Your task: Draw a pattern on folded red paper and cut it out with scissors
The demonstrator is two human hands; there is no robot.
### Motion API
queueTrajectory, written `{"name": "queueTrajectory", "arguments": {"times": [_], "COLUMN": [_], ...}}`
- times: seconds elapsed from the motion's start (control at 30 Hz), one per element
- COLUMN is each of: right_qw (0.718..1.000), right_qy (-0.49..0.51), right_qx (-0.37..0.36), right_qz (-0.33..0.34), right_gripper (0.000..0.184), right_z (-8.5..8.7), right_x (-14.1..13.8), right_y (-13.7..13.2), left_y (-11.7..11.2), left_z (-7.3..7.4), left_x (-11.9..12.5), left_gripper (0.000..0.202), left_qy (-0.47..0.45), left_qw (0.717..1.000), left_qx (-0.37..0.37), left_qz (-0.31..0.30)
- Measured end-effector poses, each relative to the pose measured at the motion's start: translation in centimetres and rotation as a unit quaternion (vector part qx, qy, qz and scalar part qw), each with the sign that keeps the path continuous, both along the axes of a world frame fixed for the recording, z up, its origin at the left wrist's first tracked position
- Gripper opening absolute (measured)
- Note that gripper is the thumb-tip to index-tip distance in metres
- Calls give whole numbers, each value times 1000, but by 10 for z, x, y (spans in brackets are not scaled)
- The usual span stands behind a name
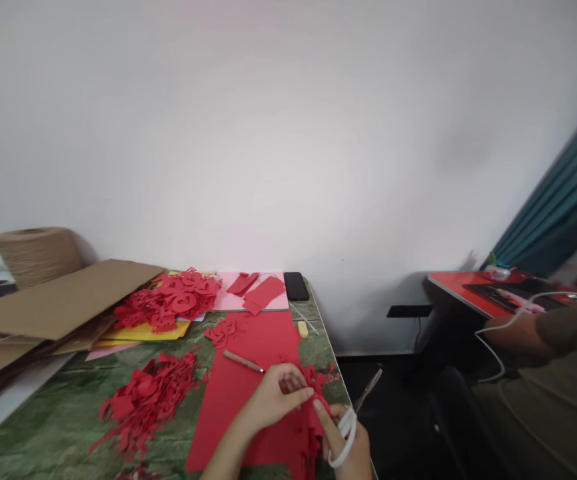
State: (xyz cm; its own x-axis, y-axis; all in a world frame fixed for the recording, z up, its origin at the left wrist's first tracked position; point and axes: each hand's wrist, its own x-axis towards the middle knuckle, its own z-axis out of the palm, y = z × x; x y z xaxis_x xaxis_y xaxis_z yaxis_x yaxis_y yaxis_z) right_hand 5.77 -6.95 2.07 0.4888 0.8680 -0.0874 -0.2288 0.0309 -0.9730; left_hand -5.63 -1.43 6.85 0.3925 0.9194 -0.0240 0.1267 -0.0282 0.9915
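Observation:
My left hand (pixel 279 399) pinches a piece of cut red paper (pixel 321 397) between thumb and fingers. Against the same piece presses the thumb of my right hand (pixel 353 448), whose fingers are closed on white-handled scissors (pixel 347 437). The scissor blades point up and away to the right, past the table edge, clear of the paper. Under both hands lies a large red sheet (pixel 248 427), with loose red cuttings (pixel 311 447) along its right side. A brown pen (pixel 242 361) rests on the sheet just beyond my left hand.
Heaps of red paper cutouts (pixel 151 400) lie to the left, one heap (pixel 183 297) on coloured sheets. Cardboard (pixel 68 300) and a twine spool (pixel 38 257) stand further left. A phone (pixel 296 286) and eraser (pixel 303 329) lie near the right edge. Another person's arm (pixel 518 337) is at the red table (pixel 461 290).

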Motion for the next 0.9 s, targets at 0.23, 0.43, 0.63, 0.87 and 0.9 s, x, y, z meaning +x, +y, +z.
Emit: {"name": "queueTrajectory", "arguments": {"times": [0.23, 0.43, 0.63, 0.87, 0.9], "right_qw": [997, 995, 994, 997, 998], "right_qy": [-49, -79, -84, -63, -54], "right_qx": [28, 19, 27, -6, -9], "right_qz": [52, 52, 61, 34, 28], "right_gripper": [40, 43, 43, 43, 43], "right_z": [6, 6, 6, 1, 2], "right_x": [5, 7, 8, 8, 7], "right_y": [-1, -1, -1, 1, 1], "left_y": [-5, -4, -3, 0, 0], "left_z": [1, -3, -10, -7, -4], "left_x": [-1, -5, -6, -3, -3], "left_gripper": [31, 38, 41, 37, 37], "left_qy": [-69, -42, -69, -73, -72], "left_qw": [989, 994, 992, 993, 994], "left_qx": [-104, -40, -60, -90, -83], "left_qz": [-74, -94, -90, -34, -24]}}
